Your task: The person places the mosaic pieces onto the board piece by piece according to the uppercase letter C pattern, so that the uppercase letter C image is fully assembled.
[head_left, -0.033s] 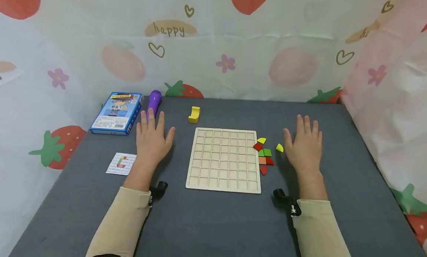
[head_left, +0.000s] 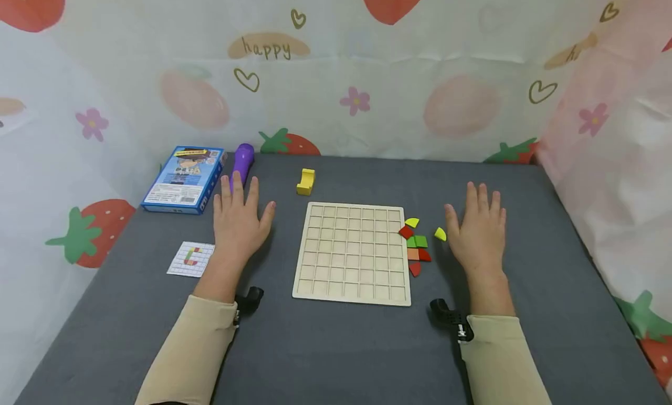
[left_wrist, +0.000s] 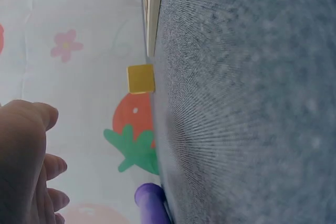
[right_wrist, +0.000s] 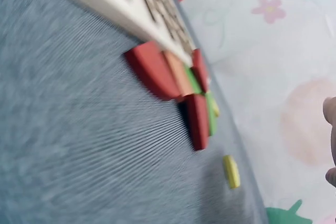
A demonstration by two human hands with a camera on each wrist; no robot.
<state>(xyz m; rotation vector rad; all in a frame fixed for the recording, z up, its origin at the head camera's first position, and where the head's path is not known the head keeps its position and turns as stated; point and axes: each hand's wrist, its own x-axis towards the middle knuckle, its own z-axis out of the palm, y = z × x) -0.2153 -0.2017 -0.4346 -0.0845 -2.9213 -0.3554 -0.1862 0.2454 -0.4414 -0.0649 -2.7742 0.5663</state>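
Both hands, left hand (head_left: 237, 218) and right hand (head_left: 479, 230), lie flat, holding nothing; the yellow quarter-round piece (head_left: 440, 234) right of the grid board (head_left: 353, 252) looks light, rigid: pinch its edges

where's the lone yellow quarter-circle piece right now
In the head view the yellow quarter-circle piece lies on the grey table, apart from the coloured pieces beside the wooden grid board, just left of the right hand.

We count one wooden grid board (head_left: 352, 253), one yellow block (head_left: 305, 181), one blue box (head_left: 184, 177), one purple cylinder (head_left: 242, 159), one pattern card (head_left: 191, 258), and seven small coloured pieces (head_left: 417, 247) at centre right.
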